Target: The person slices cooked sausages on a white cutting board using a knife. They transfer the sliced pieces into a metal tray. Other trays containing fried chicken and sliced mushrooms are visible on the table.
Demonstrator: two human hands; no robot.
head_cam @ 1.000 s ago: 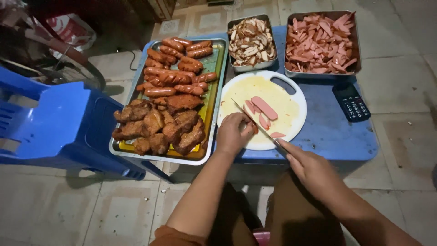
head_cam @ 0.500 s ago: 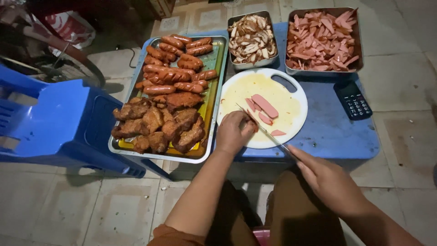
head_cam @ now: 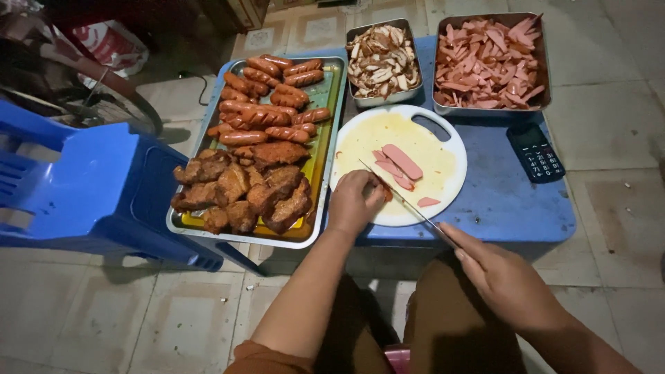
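Knife thin steel, R hand | L hand pins sausage | round board

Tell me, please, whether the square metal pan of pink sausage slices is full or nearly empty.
Full: pink slices heap above the rim of the square metal pan and hide its bottom.

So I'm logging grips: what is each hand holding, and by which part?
Right hand holds the knife by its handle. Left hand pins a sausage piece on the board; its fingers hide the contact.
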